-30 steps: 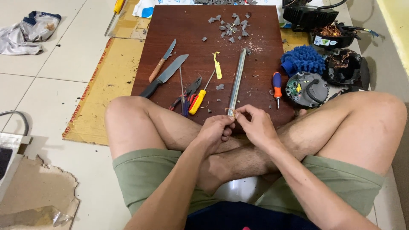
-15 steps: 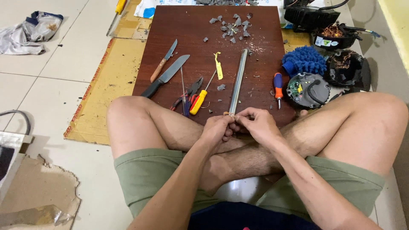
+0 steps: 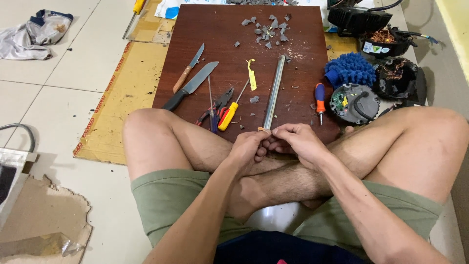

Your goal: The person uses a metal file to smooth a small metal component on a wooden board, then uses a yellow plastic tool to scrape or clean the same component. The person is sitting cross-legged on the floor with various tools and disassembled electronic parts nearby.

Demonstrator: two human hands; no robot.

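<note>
hands barely shifted since earlier: left hand (image 3: 250,146) and right hand (image 3: 297,141) stay pinched together on a small piece at rod (image 3: 273,93) end, over board (image 3: 220,29).

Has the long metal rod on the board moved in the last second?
No. The metal rod lies where it did on the brown board, beside the orange screwdriver.

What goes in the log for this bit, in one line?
left hand: pinching small tan piece | right hand: touching it too | long grey metal rod: on brown wooden board
</note>
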